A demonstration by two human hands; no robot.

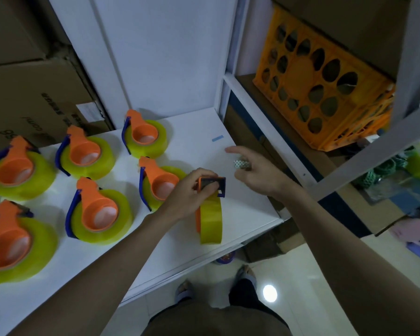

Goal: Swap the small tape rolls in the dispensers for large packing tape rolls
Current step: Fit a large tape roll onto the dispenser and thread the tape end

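The tape dispenser (210, 187) being worked on stands upright on edge near the right-hand edge of the white bench (243, 209), its orange and dark blue head at the top and a large yellow tape roll (211, 220) hanging below it. The roll's flat faces look left and right, so its axle runs across the bench. Its long line, from head to the bottom of the roll, runs from the middle of the bench toward the near edge, where the roll's rim meets the surface.

The left hand (187, 192) grips the dispenser's head from the left, fingers curled over the top of it. The right hand (255, 172) hovers just beside it over the bench's right edge, forefinger stretched toward the back wall, the other fingers loosely bent, with something small and pale green at the fingertips; whether it is pinched there I cannot tell.

Six more loaded dispensers (92, 209) lie flat across the left and middle of the bench, orange cups facing up, handles pointing to the back. A strip of blue tape (217, 138) sits near the back right corner. An orange crate (325, 93) rests on the shelf to the right, and cardboard boxes (29, 88) are stacked behind the left end.
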